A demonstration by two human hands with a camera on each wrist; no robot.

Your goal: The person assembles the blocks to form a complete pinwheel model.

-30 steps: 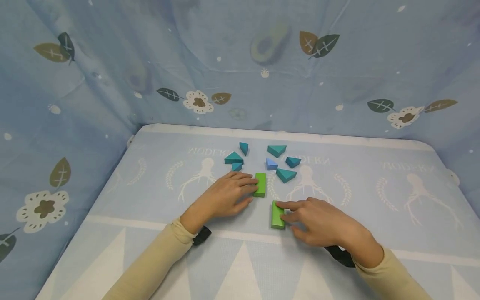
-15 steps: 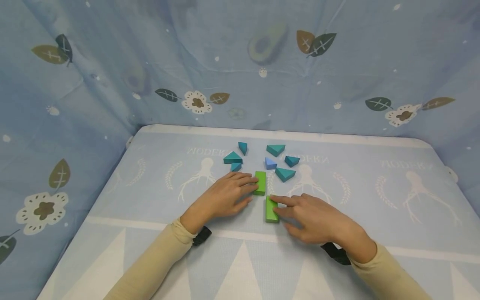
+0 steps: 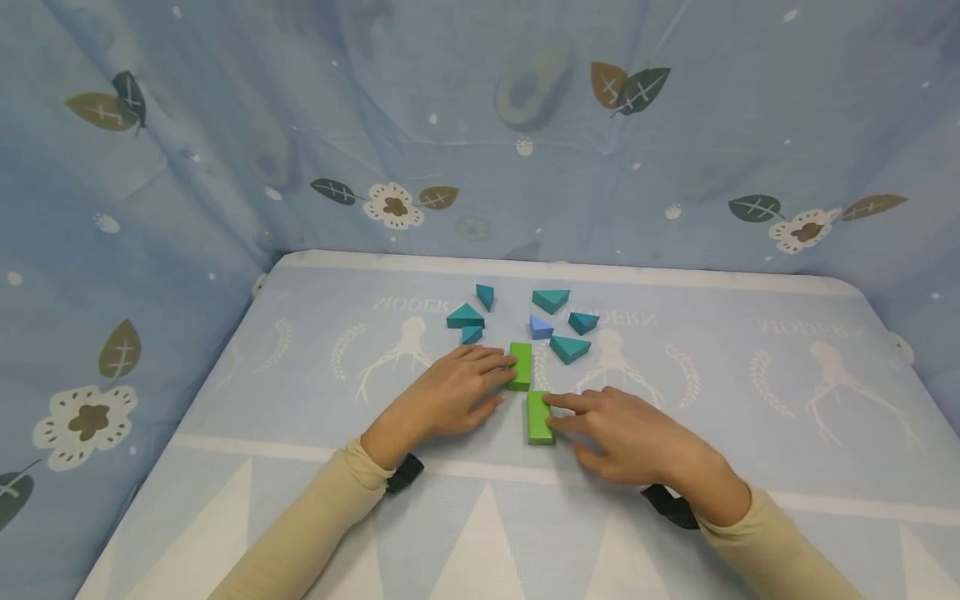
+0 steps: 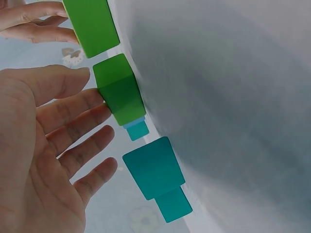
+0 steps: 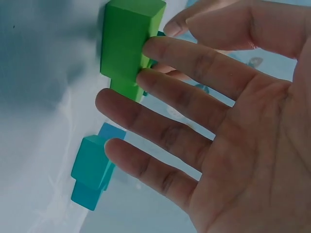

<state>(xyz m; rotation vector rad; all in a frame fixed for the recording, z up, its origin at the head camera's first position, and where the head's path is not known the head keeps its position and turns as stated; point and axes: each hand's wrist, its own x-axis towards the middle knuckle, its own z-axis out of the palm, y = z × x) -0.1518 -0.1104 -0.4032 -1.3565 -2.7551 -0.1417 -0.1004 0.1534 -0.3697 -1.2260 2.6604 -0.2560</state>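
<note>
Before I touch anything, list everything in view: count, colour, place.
Far green block: 1, green, at the left fingertips
Near green block: 1, green, at the right fingertips, closer to the person
Left-hand wedges: 3, teal to blue, just beyond the left hand
Right-hand wedges: 3, teal shades, beyond the right hand
Light blue wedge: 1, light blue, among the right-hand wedges
Table covering: 1, pale blue with white print, under the blocks
Curtain: blue with leaf and flower print, behind and at the sides
Wrist straps: 2, black, one per wrist
Sleeves: 2, beige, on both arms
Left hand: 1, touching the far green block
Right hand: 1, touching the near green block
</note>
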